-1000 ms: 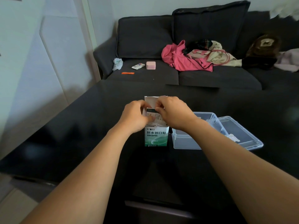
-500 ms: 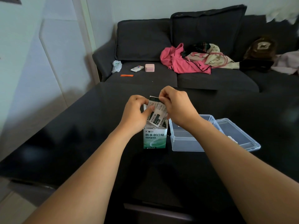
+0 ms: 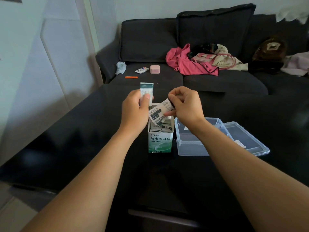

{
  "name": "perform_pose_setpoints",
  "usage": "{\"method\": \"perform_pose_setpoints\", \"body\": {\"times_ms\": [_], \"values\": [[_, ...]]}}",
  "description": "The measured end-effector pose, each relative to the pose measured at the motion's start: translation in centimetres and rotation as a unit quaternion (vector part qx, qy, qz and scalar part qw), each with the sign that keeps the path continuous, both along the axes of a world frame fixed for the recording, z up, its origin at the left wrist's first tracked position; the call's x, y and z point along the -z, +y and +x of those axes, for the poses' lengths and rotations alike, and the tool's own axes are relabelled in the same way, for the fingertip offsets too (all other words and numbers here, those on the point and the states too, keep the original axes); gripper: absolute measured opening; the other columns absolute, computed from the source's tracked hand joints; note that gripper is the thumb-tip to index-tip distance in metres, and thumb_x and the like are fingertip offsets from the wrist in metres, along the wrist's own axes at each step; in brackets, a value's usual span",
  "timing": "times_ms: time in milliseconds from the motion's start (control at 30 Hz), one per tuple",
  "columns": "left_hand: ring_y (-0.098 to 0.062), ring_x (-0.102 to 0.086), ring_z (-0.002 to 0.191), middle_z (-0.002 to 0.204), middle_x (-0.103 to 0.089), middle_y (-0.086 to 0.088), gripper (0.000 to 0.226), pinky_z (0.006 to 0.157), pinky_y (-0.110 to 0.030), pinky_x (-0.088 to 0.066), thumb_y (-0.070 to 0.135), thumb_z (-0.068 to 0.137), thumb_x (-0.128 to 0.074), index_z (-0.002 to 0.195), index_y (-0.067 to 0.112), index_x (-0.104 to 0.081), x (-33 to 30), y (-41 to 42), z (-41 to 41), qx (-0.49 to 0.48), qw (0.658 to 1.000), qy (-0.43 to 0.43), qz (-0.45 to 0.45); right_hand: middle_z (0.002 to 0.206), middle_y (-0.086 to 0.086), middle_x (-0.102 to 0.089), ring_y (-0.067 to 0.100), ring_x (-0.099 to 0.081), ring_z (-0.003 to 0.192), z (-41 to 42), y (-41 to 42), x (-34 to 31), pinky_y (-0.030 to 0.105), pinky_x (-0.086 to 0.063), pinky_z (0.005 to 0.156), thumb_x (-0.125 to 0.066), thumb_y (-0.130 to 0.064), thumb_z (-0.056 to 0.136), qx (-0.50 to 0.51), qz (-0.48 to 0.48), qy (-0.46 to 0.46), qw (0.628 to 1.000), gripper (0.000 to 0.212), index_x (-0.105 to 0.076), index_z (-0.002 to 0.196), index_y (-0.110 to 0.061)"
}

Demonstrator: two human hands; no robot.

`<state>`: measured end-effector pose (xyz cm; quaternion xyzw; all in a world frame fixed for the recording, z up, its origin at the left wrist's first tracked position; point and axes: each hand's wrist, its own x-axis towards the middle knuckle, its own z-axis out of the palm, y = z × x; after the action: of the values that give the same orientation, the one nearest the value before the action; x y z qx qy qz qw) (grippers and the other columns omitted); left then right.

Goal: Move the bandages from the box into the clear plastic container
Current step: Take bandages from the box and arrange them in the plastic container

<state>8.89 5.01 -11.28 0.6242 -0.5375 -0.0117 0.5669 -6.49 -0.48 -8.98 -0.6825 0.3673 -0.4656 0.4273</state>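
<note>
Head view: two hands [image 3: 135, 111] [image 3: 185, 106], one box [image 3: 160, 141], one clear container [image 3: 192, 144].

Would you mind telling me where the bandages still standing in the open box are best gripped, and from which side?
Grip their top edges from straight above. The remaining bandages stand on end, packed inside the box, whose cardboard walls cover their sides; only the open top exposes them. A thumb-and-finger pinch on a few upper edges, lifting upward, looks most workable, as the right hand pinches its bundle.

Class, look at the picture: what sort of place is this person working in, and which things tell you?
Most likely a living room at home: a dark sofa strewn with clothes stands behind the low black table.
</note>
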Motion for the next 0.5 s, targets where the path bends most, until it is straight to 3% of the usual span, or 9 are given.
{"method": "perform_pose_setpoints", "body": {"times_ms": [100, 200, 300, 367, 500], "values": [[-0.005, -0.070, 0.081, 0.094, -0.074, 0.005, 0.025, 0.072, -0.030, -0.059, 0.021, 0.106, -0.046, 0.101, 0.009, -0.067, -0.7, 0.7, -0.2, -0.017, 0.997, 0.059, -0.043, 0.084, 0.019, -0.071, 0.023, -0.075, 0.066, -0.1, 0.0, -0.8, 0.022, -0.056, 0.051, -0.056, -0.009, 0.101, -0.009, 0.027, -0.047, 0.999, 0.010, -0.061, 0.099, -0.001], [-0.015, -0.075, 0.079, 0.090, -0.075, -0.002, 0.022, 0.066, -0.036, -0.061, 0.016, 0.106, -0.046, 0.104, 0.012, -0.067, -1.7, 1.6, -0.9, 0.050, 0.983, 0.177, -0.022, 0.078, 0.013, -0.068, 0.023, -0.075, 0.072, -0.4, 0.2, -1.8, 0.023, -0.059, 0.054, -0.056, -0.008, 0.101, -0.035, 0.051, -0.100, 0.993, 0.011, -0.060, 0.099, 0.002], [-0.025, -0.075, 0.073, 0.091, -0.075, -0.011, 0.032, 0.054, -0.035, -0.061, 0.006, 0.106, -0.039, 0.106, 0.014, -0.070, -3.0, 3.1, -2.4, 0.193, 0.919, 0.328, 0.103, 0.075, 0.010, -0.066, 0.022, -0.074, 0.072, -0.6, 0.6, -2.3, 0.025, -0.060, 0.055, -0.056, -0.009, 0.101, -0.069, 0.043, -0.111, 0.990, 0.011, -0.061, 0.099, 0.001], [-0.025, -0.075, 0.068, 0.089, -0.075, -0.013, 0.036, 0.046, -0.029, -0.057, 0.006, 0.106, -0.034, 0.105, 0.015, -0.069, -3.3, 3.7, -3.2, 0.227, 0.881, 0.387, 0.153, 0.077, 0.012, -0.068, 0.024, -0.075, 0.073, -0.9, 0.6, -2.6, 0.027, -0.061, 0.056, -0.056, -0.009, 0.101, -0.072, 0.012, -0.084, 0.994, 0.010, -0.062, 0.098, -0.001], [-0.023, -0.071, 0.065, 0.093, -0.075, -0.018, 0.042, 0.042, -0.023, -0.051, 0.032, 0.110, -0.033, 0.116, 0.007, -0.066, -3.2, 3.9, -3.6, 0.288, 0.813, 0.451, 0.228, 0.083, 0.014, -0.071, 0.022, -0.075, 0.075, -1.3, 0.7, -2.6, 0.029, -0.061, 0.056, -0.058, -0.008, 0.100, -0.066, -0.070, 0.021, 0.995, 0.008, -0.063, 0.099, -0.002]]}}
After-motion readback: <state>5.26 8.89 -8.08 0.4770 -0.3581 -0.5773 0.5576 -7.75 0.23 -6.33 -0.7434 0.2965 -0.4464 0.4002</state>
